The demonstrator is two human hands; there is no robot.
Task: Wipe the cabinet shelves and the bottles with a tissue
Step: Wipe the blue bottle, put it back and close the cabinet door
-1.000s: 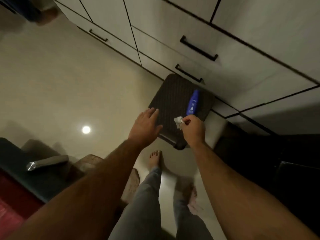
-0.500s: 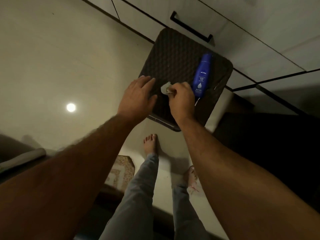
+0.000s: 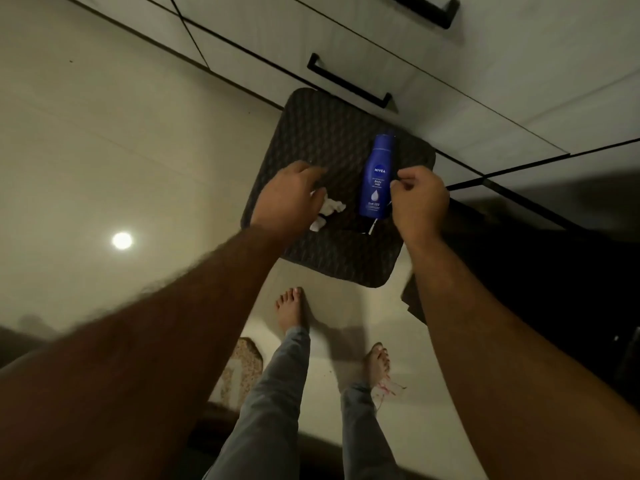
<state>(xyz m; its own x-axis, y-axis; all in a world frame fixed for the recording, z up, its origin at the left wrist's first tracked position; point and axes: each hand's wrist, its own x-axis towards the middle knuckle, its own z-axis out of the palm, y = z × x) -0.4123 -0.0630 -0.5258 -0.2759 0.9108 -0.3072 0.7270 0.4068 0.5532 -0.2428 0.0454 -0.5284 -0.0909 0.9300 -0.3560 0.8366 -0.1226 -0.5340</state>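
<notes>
Head view: bottle (image 3: 376, 174) between hands.

A stool (image 3: 332, 143) stands at centre frame, on the floor (image 3: 104, 133), with the cabinet drawers (image 3: 346, 39) behind it along the upper frame. A Nivea body-milk bottle (image 3: 376, 174) lies on the stool's right half, cap toward the drawers. My left hand (image 3: 289, 199) is over the stool's left edge, the crumpled tissue (image 3: 327, 211) under it and showing at its right. My right hand (image 3: 417, 199) sits just right of the bottle. My two feet (image 3: 292, 308) stand on the floor below the stool, at lower centre. A small mat (image 3: 239, 372) lies left of my legs.
</notes>
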